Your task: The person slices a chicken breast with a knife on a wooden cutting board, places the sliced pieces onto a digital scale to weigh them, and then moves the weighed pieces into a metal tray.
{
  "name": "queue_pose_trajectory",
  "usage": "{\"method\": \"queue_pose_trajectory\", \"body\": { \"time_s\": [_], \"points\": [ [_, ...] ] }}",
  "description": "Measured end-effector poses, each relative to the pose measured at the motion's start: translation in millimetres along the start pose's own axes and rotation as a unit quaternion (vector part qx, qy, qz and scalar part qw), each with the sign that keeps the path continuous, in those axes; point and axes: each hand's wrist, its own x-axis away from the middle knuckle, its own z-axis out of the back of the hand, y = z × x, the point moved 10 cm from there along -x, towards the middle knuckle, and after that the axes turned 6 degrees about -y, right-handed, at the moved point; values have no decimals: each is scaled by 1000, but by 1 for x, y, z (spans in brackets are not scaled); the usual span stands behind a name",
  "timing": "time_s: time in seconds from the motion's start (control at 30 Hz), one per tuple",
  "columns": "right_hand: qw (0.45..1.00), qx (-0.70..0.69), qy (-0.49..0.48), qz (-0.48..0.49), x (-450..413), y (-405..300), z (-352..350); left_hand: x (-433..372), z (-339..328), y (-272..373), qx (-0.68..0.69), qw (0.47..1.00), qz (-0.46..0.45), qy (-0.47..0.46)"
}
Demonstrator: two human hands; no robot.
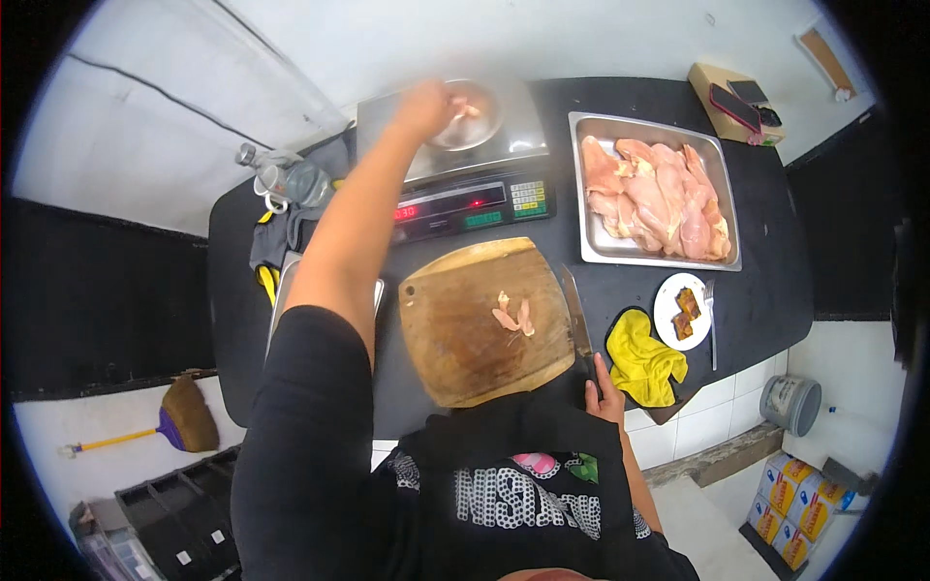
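Observation:
My left hand (423, 112) reaches over a round metal bowl (476, 134) on the steel platform of a digital scale (450, 218). Pale pink bits of raw chicken (465, 109) show at its fingertips; blur hides whether they are gripped or lie in the bowl. Low on the right, my right hand (607, 399) grips the dark handle of a kitchen knife (575, 309), its blade pointing away from me along the cutting board's right edge. Small chicken scraps (516, 319) lie on the wooden cutting board (450, 348) before me.
A steel tray (588, 250) holds raw chicken pieces (654, 196). Right of the board are a yellow cloth (643, 356), a white plate (668, 294) with browned food and a fork (713, 327). A cardboard box (726, 131) carries phones. My left arm partly covers another tray (280, 309), near a glass jug (309, 181).

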Motion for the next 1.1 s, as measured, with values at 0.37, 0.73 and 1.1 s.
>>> {"method": "queue_pose_trajectory", "body": {
  "time_s": [0.37, 0.73, 1.1],
  "points": [
    [1000, -13, -5, -25, 8, -17, -10, 281, 63, -79, 537, 818, 109, 174],
    [991, 21, -90, 98, 16, -62, -47, 593, -49, -227, 465, 716, 471, 222],
    [995, 54, -60, 62, 40, -68, -32, 488, -99, -246, 232, 869, 414, 142]
  ]
}}
